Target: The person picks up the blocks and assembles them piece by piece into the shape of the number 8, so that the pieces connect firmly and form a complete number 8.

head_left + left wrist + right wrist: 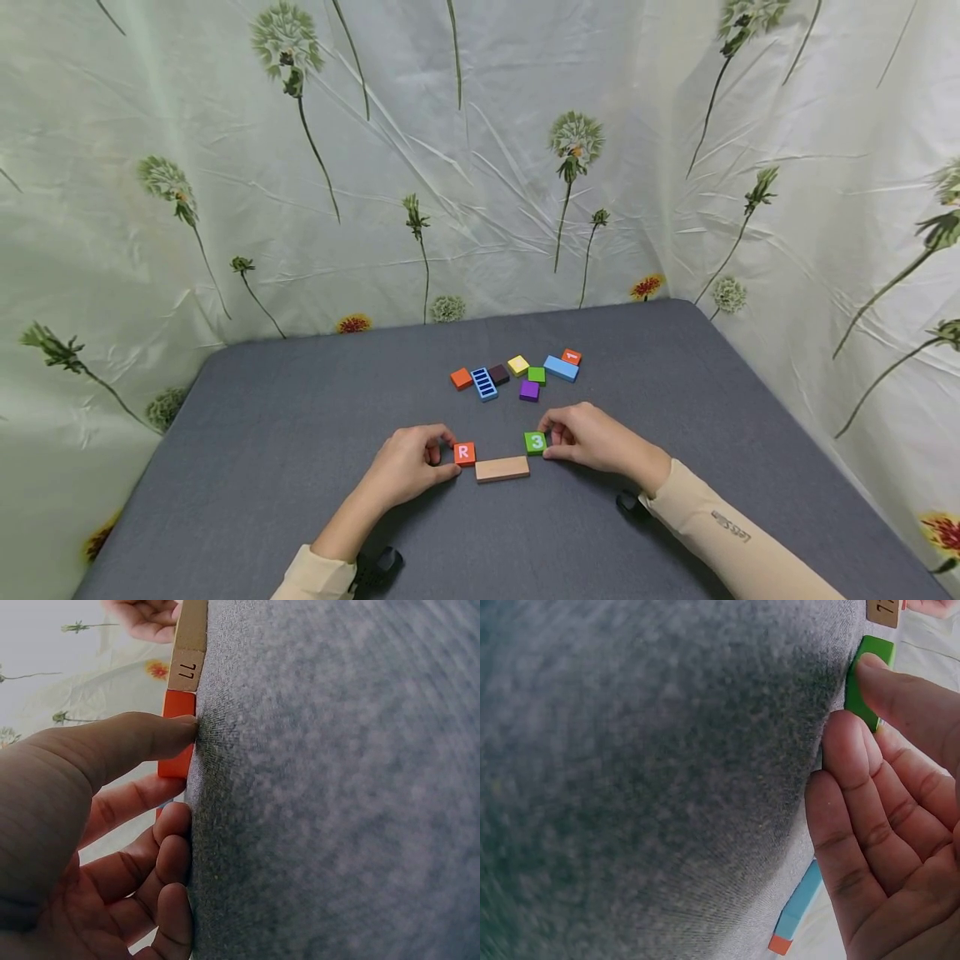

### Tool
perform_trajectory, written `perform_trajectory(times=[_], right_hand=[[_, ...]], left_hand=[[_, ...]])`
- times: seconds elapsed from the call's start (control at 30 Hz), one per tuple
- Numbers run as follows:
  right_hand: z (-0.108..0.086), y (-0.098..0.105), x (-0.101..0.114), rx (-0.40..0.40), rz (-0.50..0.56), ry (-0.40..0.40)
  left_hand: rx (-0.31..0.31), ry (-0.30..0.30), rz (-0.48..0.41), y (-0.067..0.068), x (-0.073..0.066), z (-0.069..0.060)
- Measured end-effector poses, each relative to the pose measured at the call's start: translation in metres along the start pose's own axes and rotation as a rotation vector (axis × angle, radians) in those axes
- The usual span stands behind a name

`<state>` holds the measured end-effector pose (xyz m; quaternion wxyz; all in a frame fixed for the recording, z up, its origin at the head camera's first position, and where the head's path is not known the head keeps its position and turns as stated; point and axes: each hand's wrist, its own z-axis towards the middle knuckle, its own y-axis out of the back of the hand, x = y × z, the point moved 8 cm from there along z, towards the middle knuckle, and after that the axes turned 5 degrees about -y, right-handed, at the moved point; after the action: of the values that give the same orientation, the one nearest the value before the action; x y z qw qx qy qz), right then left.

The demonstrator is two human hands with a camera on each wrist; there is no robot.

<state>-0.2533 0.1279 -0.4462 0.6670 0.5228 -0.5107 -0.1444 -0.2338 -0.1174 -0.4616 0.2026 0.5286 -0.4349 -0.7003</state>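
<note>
Between thumb and index finger, my left hand (408, 464) pinches an orange-red block marked R (464, 453) on the table. Opposite it, the thumb and forefinger of my right hand (596, 439) pinch a green block marked 3 (535, 443). A plain wooden block (502, 470) lies flat between the two, a little nearer to me. In the left wrist view the red block (179, 703) meets or nearly meets the end of the wooden block (187, 669), which bears dark marks. The right wrist view has the green block (871, 649) slightly apart from the wood.
Beyond the hands lies a loose group of coloured blocks, among them a purple block (529, 391), a yellow block (518, 365), a blue block (561, 368) and a striped blue block (484, 384). A flower-print curtain (495, 183) hangs behind the grey tabletop (300, 400).
</note>
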Motion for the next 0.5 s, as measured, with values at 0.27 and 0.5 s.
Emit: perform_trajectory(times=[0.27, 0.5], right_hand=[[-0.0024, 0.0002, 0.0025, -0.010, 0.010, 0.026], [-0.0041, 0.0007, 0.0047, -0.019, 0.008, 0.046]], left_hand=[[0.003, 0.001, -0.002, 0.0001, 0.0000, 0.0003], [0.002, 0.001, 0.003, 0.0003, -0.0002, 0.0001]])
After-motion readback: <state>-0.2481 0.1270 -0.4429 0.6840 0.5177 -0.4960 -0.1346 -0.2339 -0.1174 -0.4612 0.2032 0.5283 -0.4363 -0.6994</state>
